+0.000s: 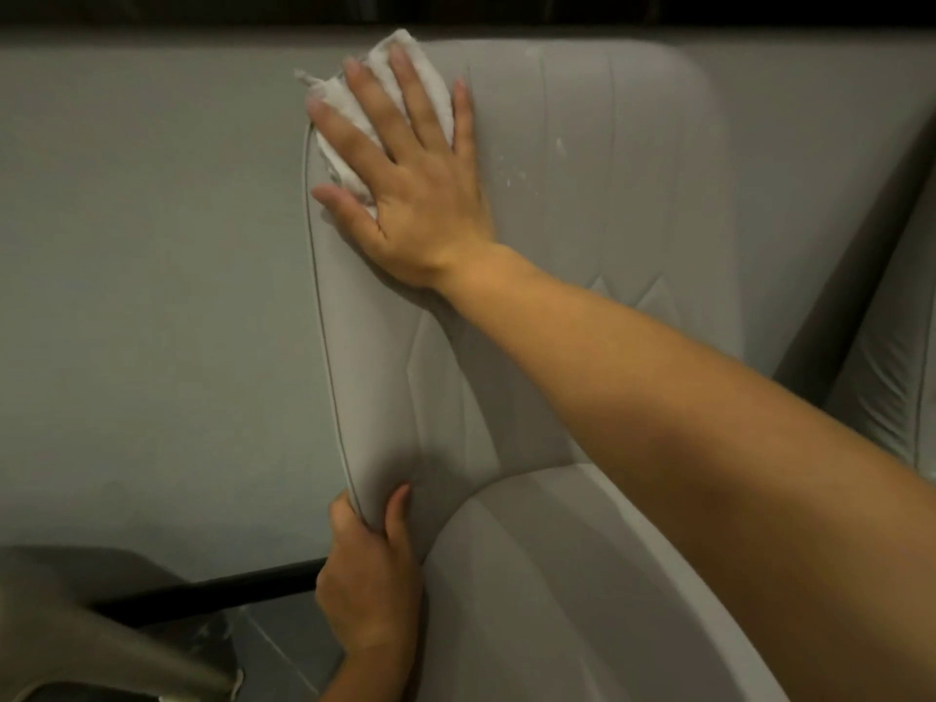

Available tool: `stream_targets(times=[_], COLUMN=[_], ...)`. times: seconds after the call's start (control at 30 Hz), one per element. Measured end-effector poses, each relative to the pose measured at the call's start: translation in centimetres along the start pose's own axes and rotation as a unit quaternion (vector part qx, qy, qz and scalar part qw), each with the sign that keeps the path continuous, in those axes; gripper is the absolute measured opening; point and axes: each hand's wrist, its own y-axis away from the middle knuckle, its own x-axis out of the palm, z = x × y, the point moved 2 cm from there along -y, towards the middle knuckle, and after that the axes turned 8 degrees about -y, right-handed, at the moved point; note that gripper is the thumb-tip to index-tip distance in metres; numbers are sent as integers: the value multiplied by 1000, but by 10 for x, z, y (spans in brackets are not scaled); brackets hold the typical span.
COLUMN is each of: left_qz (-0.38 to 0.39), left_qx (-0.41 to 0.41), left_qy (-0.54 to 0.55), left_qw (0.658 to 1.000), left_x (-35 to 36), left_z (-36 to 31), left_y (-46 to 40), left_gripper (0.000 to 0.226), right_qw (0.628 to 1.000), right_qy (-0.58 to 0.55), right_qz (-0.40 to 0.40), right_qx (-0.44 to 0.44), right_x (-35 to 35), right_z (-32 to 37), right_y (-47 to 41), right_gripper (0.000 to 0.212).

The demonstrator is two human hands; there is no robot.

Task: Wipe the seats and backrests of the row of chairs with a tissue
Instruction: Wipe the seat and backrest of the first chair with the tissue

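Up high, right hand (405, 179) presses tissue (354, 108) flat with spread fingers; left hand (372, 575) grips backrest (582, 195) edge.

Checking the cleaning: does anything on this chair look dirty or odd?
Yes: small white flecks dot the pale grey padded backrest, right of the right hand pressing the crumpled white tissue; that patch looks unwiped.

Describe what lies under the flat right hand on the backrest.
Under the right hand a crumpled white tissue is pressed on the pale grey padded backrest; its middle is hidden by the palm.
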Motion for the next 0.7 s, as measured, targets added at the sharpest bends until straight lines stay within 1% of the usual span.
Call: stream_targets(times=[0.07,0.13,0.23,0.3,0.43,0.53,0.63,0.7], left_qz=[5,8,4,0,-12,-28,-26,-8], left_qx=[-7,-3,8,16,31,36,26,21], left_qy=[4,-3,-22,-32,-36,-40,-39,-53], left_qw=[1000,1000,1000,999,999,998,999,998], left_x=[0,0,0,-1,0,0,0,-1], left_z=[0,1,2,2,3,0,0,2], left_y=[0,0,-2,-2,-1,1,2,0], left_gripper=[49,49,50,51,56,63,56,54], right_qw=[998,997,995,994,990,981,973,968], right_qy=[27,30,31,41,58,80,84,79], right_qz=[48,78,98,97,87,95,88,89], right_qx=[-10,-4,-8,4,94,149,195,219], right_x=[-6,-12,-19,-23,-39,-55,-69,-70], right_z=[-9,-18,-27,-40,-98,-148,-182,-187], right_y=[-12,-21,-25,-21,0,32,65,75], right_gripper=[67,68,67,67,67,68,69,68])
